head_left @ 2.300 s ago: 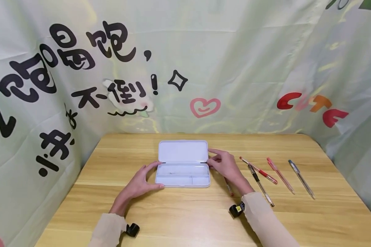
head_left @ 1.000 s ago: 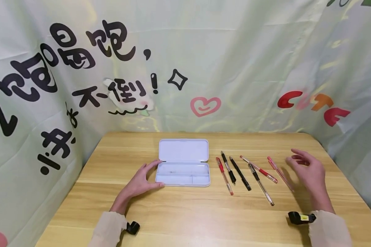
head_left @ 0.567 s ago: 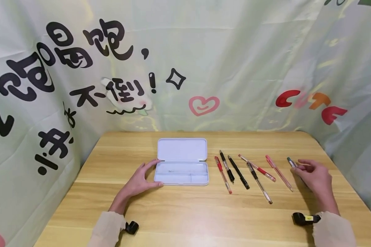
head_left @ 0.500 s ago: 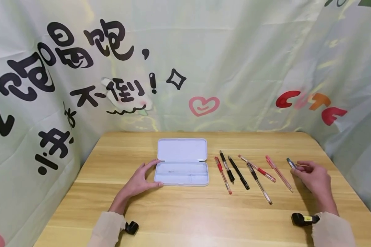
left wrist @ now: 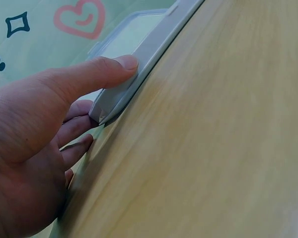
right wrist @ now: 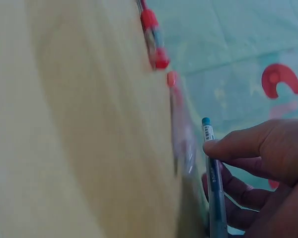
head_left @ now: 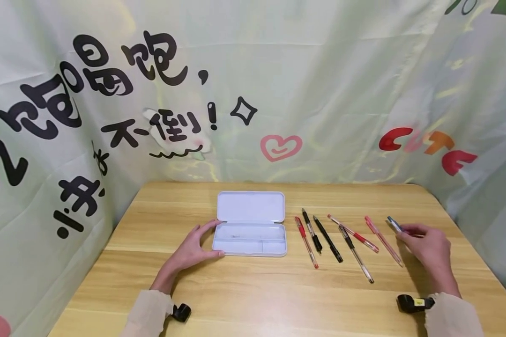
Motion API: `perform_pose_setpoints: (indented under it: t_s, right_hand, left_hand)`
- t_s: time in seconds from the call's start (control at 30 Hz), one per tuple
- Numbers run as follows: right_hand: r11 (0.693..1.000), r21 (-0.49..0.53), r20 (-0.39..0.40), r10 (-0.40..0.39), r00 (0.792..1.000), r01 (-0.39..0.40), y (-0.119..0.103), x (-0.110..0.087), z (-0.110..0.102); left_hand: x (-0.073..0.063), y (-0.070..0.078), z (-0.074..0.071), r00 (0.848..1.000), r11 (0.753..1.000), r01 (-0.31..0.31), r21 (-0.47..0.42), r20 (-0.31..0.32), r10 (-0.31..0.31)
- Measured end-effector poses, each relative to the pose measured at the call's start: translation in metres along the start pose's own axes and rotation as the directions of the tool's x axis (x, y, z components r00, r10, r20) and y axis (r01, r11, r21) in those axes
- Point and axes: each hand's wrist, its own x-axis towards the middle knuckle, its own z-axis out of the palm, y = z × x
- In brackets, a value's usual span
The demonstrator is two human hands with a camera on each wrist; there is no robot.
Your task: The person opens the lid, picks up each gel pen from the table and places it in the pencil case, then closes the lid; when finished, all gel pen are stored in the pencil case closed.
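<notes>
A pale lavender pencil case (head_left: 251, 255) lies with its lid (head_left: 251, 206) raised; thin dividers split its tray. My left hand (head_left: 192, 248) grips the case's left end, thumb on the front side (left wrist: 124, 64) and fingers round the back corner. At the right of the table, my right hand (head_left: 427, 243) pinches a blue-ended pen (head_left: 394, 223) between thumb and fingers. The right wrist view shows that pen's clear barrel (right wrist: 216, 183) running down past the fingers. Just left of this hand lies a pink pen (head_left: 383, 240), blurred in the right wrist view.
Between case and right hand lie a red-capped pen (head_left: 306, 241), two black pens, one of them slim (head_left: 328, 238), and a red-gripped pen (head_left: 354, 234) touching or crossed by a black-capped pen (head_left: 356, 253). A printed curtain (head_left: 333, 93) hangs behind the wooden table (head_left: 253, 299).
My right hand has left the case's right side, crossed to the far right and taken hold of the blue-ended pen, now shifted slightly left. My left hand stays on the case.
</notes>
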Motion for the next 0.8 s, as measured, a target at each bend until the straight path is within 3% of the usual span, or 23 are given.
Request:
perform_pose_setpoints:
  t_s: [0.2,0.33,0.57,0.8]
  right_hand:
    - [0.996,0.077,0.013,-0.038,0.999,0.037,-0.023,-0.005,0.004]
    - [0.986,0.145,0.041,-0.085,0.996,0.078,-0.040,-0.009,0.009]
    - [0.955,0.205,0.083,-0.234,0.969,0.213,-0.071,-0.015,0.031]
    - [0.922,0.271,0.089,-0.308,0.947,0.274,-0.104,-0.027,0.052]
  left_hand:
    - [0.002,0.002,0.000,0.999,1.000,0.030,0.004,0.011,-0.030]
    - [0.007,0.003,0.002,1.000,1.000,0.007,-0.001,0.022,-0.007]
    - [0.005,-0.001,0.003,1.000,1.000,-0.006,-0.001,0.011,0.006]
    - [0.002,-0.002,0.000,1.000,1.000,-0.007,0.003,0.000,0.007]
